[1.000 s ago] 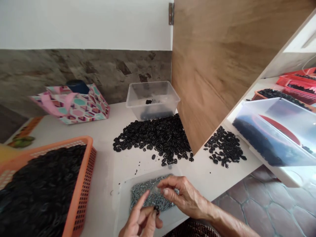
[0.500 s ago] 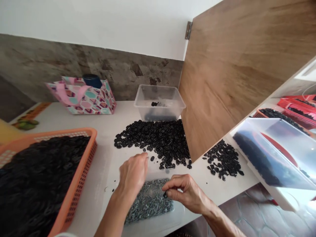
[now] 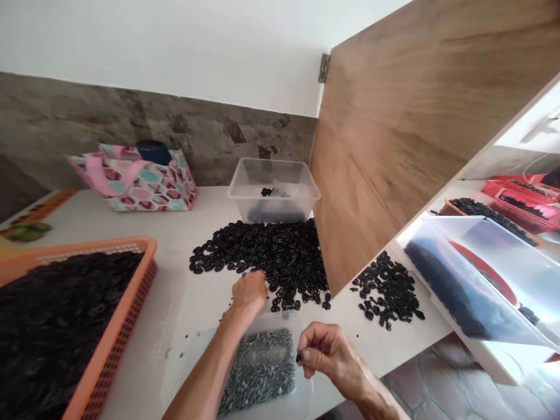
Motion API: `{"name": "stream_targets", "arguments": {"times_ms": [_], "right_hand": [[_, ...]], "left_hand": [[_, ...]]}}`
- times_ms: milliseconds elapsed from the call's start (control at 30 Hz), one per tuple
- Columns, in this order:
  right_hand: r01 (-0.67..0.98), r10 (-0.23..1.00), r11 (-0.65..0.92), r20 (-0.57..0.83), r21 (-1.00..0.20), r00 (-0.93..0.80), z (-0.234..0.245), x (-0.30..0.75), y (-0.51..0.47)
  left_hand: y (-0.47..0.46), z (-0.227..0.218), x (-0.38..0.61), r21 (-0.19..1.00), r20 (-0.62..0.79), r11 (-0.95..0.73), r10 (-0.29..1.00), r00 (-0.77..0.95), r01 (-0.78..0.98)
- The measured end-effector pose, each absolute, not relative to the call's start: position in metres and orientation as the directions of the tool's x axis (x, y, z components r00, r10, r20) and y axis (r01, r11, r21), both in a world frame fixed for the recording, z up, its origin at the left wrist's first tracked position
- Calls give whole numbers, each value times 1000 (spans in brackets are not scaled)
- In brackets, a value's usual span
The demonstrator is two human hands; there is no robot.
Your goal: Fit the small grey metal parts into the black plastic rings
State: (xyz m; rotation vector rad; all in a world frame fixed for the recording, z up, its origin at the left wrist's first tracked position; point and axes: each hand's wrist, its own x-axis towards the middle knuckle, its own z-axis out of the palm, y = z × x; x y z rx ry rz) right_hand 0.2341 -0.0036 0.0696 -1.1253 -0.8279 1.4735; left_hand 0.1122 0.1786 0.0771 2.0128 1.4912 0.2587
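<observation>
My left hand reaches to the near edge of a heap of small black oval pieces with holes. Its fingers are curled downward, and whatever they grip is hidden behind the hand. My right hand is closed in a pinch on a small black piece, just right of a clear plastic tray. Many small grey metal screws fill this tray, partly covered by my left forearm.
An orange basket full of black pieces stands at left. Behind the heap are a clear bin and a patterned bag. A wooden panel stands at right, with a smaller black pile beyond it.
My left hand has moved forward to the edge of the heap. My right hand has shifted slightly right and down, still pinching the small black piece. The view has shifted a little.
</observation>
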Motion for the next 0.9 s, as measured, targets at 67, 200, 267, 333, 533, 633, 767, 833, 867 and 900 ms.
{"name": "stream_targets", "arguments": {"times_ms": [67,200,267,333,533,633,767,833,867,900], "right_hand": [[-384,981,-152,-187,-911,55,72,234,-2],[-537,975,-86,-182,-840,129,81,226,0],[-610,971,-114,-218,-784,100,86,218,0],[-669,965,-160,-257,-726,48,88,207,-2],[-744,965,-211,-254,-634,-57,84,171,-6],[-709,973,-168,-230,-685,-8,79,161,-4],[-671,975,-136,-219,-729,40,75,162,2],[-663,977,-124,-206,-738,47,75,164,5],[-655,978,-120,-204,-746,54,75,166,6],[-642,977,-117,-203,-758,62,75,167,7]], "left_hand": [[169,86,101,749,-190,-106,911,366,654],[119,99,64,969,-147,51,908,392,243],[89,100,45,949,-231,291,904,361,-121],[64,99,33,865,-313,400,902,299,-302],[32,89,20,832,-421,467,883,210,-298],[27,76,14,884,-376,406,912,163,-232],[21,67,10,945,-311,324,933,182,-51],[20,68,11,951,-306,309,930,204,19],[20,69,12,953,-302,301,932,201,38],[20,69,13,953,-301,298,932,203,45]]}}
